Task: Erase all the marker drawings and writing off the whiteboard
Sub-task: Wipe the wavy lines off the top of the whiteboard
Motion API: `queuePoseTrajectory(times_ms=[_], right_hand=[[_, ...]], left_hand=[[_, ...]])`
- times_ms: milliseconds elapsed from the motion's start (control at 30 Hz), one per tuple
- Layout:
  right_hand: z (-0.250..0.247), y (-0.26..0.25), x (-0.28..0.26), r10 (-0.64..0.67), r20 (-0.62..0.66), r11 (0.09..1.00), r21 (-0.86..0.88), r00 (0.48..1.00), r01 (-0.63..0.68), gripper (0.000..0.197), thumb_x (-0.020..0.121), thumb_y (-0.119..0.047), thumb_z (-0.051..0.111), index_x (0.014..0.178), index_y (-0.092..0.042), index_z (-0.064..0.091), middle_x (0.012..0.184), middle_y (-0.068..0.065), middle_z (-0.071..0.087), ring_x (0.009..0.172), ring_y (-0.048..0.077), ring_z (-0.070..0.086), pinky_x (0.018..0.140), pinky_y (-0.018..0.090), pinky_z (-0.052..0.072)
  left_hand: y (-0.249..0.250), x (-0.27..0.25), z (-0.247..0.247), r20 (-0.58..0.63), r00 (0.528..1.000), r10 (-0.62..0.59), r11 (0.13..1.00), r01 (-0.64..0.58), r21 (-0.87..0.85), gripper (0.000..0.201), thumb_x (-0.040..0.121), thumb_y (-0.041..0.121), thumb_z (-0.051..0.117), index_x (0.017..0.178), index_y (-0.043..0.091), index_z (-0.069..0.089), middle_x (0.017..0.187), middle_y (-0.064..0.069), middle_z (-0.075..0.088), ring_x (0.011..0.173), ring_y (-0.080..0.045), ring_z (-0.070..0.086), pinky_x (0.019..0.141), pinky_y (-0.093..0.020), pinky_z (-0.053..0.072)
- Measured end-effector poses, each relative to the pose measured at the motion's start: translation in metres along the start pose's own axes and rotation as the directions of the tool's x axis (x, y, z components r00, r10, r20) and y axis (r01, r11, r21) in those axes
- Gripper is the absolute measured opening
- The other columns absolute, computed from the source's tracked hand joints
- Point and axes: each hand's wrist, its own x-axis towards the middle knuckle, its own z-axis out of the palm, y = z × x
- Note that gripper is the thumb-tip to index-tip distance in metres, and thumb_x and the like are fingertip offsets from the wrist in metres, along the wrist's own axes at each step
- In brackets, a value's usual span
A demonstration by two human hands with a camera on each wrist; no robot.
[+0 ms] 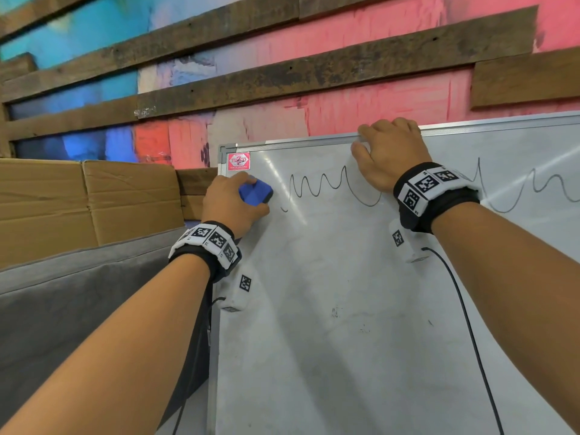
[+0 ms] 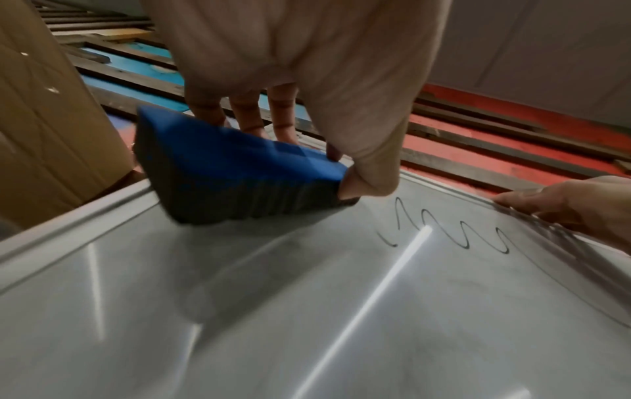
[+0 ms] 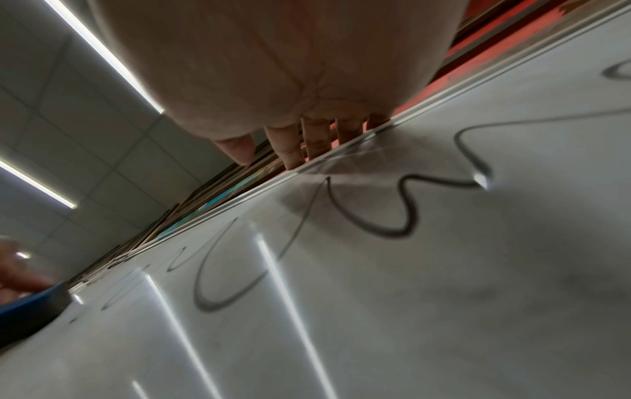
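Note:
A whiteboard [image 1: 345, 309] with an aluminium frame leans against the wall. A black wavy marker line [image 1: 317, 186] runs along its upper part, from near the top left corner off to the right. My left hand [image 1: 233, 204] grips a blue eraser [image 1: 255, 191] with a dark felt base [image 2: 246, 199], pressed on the board just left of the line's start [image 2: 389, 241]. My right hand [image 1: 387, 152] holds the board's top edge, fingers curled over the frame [image 3: 317, 140], thumb on the front. The wavy line [image 3: 375, 216] passes under that hand.
Cardboard boxes [image 1: 84, 202] stand left of the board against a wall of painted panels and dark wooden planks [image 1: 282, 73]. A grey fabric surface [image 1: 78, 309] lies lower left. A red brand sticker [image 1: 238, 161] sits in the board's top left corner. Black cables hang from both wrists.

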Motion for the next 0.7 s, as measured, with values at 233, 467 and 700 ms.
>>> queuePoseTrajectory(times_ms=[233,467,700], right_hand=[[0.0,-0.001,0.001,0.008,0.011,1.0,0.008,1.0,-0.009,0.06,0.09,-0.048,0.022,0.122,-0.012,0.058,0.115,0.013,0.063,0.111,0.039,0.048,0.104,0.048,0.028],[0.0,-0.002,-0.001,0.012,-0.025,1.0,0.016,1.0,-0.011,0.061,0.09,-0.049,0.024,0.125,-0.013,0.058,0.117,0.012,0.062,0.111,0.037,0.047,0.106,0.048,0.028],[0.0,-0.001,0.0,0.007,0.012,1.0,0.01,1.0,-0.007,0.065,0.087,-0.049,0.021,0.127,-0.012,0.056,0.12,0.013,0.061,0.112,0.037,0.047,0.105,0.047,0.027]], left_hand=[[-0.021,-0.021,0.0,0.016,0.997,-0.07,0.994,0.068,0.084,0.043,0.072,0.041,0.079,0.107,0.028,0.058,0.101,-0.006,0.049,0.084,-0.027,0.052,0.072,-0.035,0.041],[0.004,-0.011,-0.006,0.066,0.996,0.066,0.998,-0.066,-0.001,0.05,0.073,0.035,0.082,0.119,0.032,0.064,0.108,-0.003,0.055,0.092,-0.022,0.054,0.082,-0.034,0.047],[0.014,-0.027,0.009,0.241,0.959,0.146,0.984,-0.166,0.064,0.051,0.065,0.032,0.085,0.108,0.03,0.058,0.105,-0.004,0.051,0.091,-0.025,0.054,0.07,-0.029,0.038]])
